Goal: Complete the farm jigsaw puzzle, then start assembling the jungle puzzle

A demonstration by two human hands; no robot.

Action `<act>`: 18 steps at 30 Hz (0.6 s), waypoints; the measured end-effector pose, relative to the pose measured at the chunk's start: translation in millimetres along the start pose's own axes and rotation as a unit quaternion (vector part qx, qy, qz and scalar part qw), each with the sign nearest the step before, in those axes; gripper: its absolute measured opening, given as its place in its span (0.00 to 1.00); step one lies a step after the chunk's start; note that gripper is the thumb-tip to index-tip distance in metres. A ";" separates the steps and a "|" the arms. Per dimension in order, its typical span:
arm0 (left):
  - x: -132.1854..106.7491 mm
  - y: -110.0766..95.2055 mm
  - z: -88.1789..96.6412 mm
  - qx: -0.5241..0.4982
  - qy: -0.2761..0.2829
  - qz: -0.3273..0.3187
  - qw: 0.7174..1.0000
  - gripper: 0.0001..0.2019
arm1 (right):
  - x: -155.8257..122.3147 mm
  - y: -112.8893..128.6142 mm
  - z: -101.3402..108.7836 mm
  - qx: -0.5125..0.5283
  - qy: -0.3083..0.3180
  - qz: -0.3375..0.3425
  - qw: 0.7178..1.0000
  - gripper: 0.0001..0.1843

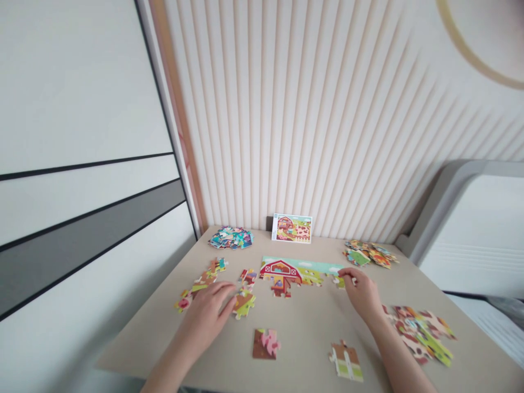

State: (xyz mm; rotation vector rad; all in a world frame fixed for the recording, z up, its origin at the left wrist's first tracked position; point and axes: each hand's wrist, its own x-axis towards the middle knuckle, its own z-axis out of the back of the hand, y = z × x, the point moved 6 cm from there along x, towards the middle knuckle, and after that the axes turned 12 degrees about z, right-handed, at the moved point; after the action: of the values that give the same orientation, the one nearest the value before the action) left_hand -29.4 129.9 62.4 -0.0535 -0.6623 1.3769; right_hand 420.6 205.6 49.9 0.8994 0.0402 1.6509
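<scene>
Surface: matte beige table point(303, 338) against a ribbed cream wall point(311, 120)
Left hand point(204, 314): fingers spread apart, holding nothing, just beside a glossy cardboard puzzle piece point(244, 304)
Right hand point(360, 292): fingers pinched together on a small piece point(339, 281), at the joined barn section point(282, 273)
Loose heaps: knobbly pieces at 11 point(230, 238), 1 point(370, 254) and 4 o'clock point(420, 334)
Picture card point(291, 227): 12 o'clock

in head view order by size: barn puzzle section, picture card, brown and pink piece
1. Assembled barn puzzle section
2. Unranked: picture card and brown and pink puzzle piece; the piece lies nearer the camera.
</scene>
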 end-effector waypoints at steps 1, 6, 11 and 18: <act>-9.7 -2.1 -2.1 -0.003 0.008 0.009 1.000 0.15 | 0.0 1.0 -0.7 0.002 0.002 0.002 1.000 0.19; -27.2 -9.1 -26.0 0.006 0.029 0.076 0.997 0.23 | -0.7 5.8 -3.3 0.004 0.009 0.003 1.000 0.19; -25.9 -5.2 -38.0 0.001 0.007 0.086 0.996 0.20 | -1.5 6.5 -3.0 -0.004 0.021 -0.002 1.000 0.19; -37.8 -3.7 -33.1 -0.026 -0.037 0.049 0.998 0.22 | -2.4 5.2 -5.1 -0.021 0.035 -0.007 0.999 0.19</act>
State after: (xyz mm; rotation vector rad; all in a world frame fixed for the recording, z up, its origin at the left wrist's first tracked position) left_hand -12.4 105.7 21.5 -0.0780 -0.7664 1.4616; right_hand 413.5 204.1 47.5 0.8073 0.0590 1.6639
